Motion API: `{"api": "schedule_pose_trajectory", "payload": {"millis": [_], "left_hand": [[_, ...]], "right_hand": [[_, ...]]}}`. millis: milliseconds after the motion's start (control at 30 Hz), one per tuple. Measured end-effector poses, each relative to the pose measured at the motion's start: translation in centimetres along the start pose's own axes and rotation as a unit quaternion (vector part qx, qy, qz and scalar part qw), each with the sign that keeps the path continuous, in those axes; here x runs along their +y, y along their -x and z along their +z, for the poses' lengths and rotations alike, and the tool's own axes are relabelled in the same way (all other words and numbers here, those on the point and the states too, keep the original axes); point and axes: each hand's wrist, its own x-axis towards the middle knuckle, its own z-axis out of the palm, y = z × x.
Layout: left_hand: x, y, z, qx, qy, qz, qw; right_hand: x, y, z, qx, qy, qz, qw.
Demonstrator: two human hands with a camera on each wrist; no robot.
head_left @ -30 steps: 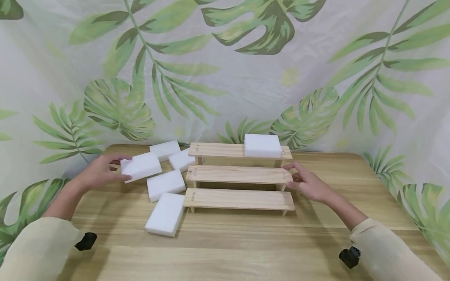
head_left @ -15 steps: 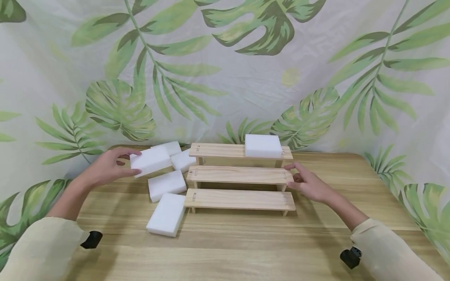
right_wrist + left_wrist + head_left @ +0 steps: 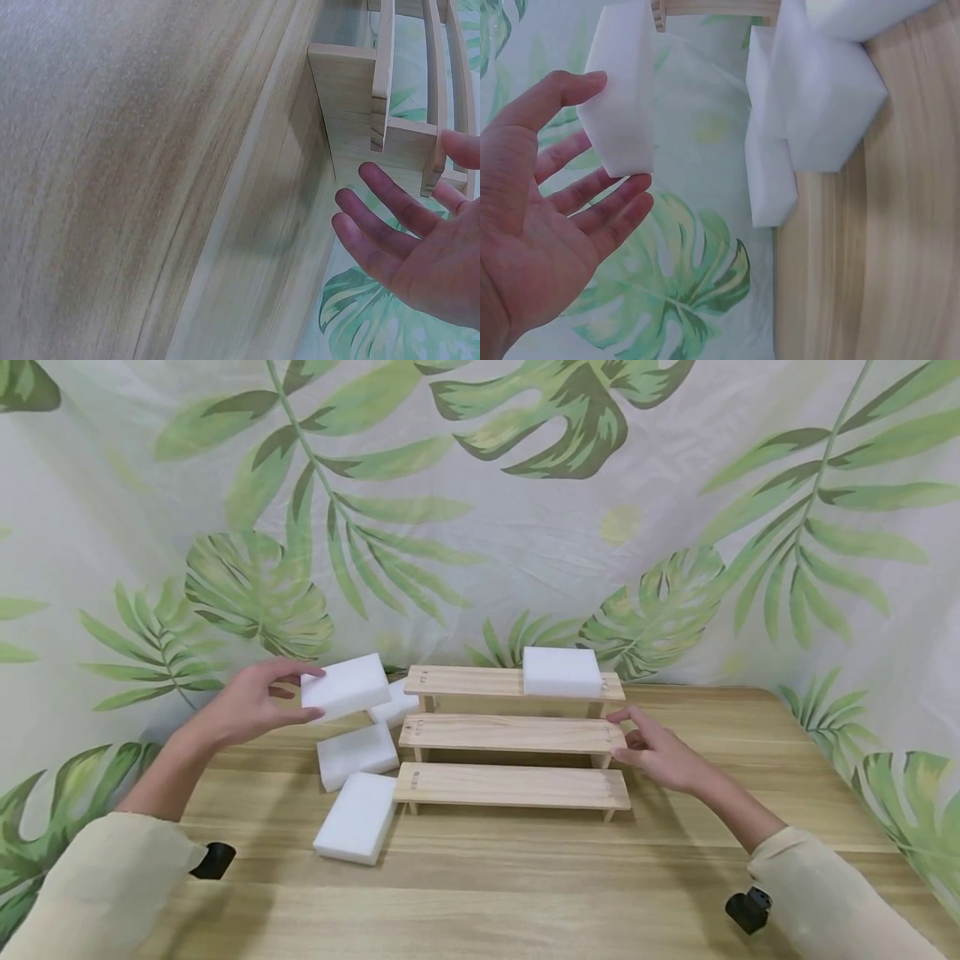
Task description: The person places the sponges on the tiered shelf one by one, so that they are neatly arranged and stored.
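Note:
My left hand pinches a white foam block by its left end, thumb on one side and fingers on the other. In the left wrist view the held block is raised clear of the tabletop. A three-step wooden stand occupies the table's middle. At the right end of its middle step, my right hand grips the board between thumb and index finger; the other fingers extend loosely in the right wrist view. Another white foam block lies on the top step, toward the right.
Several loose foam blocks lie left of the stand: one nearest, one in the middle, one farther back partly hidden. The wooden table ends at a leaf-patterned cloth behind it.
My left hand has carried its foam block up and to the right, over the rear loose block, which is now hidden. My right hand stays at the stand.

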Motion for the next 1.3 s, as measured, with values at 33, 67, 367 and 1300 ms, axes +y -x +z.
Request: {"api": "schedule_pose_trajectory", "payload": {"millis": [33,67,367,1300], "left_hand": [[0.1,-0.1,0.0,0.001,0.000,0.001,1.0000],[0.3,-0.2,0.1,0.002,0.001,0.003,1.0000],[2.0,-1.2,0.0,-0.009,0.018,-0.005,0.9998],[3.9,-4.5,2.7,-0.017,0.049,0.042,0.9978]], "right_hand": [[0.0,0.0,0.0,0.000,0.000,0.001,1.0000],[0.0,0.0,0.0,0.000,0.000,0.001,1.0000],[-0.1,0.0,0.0,0.001,0.002,0.005,1.0000],[0.0,0.1,0.0,0.002,-0.001,0.002,1.0000]]}}
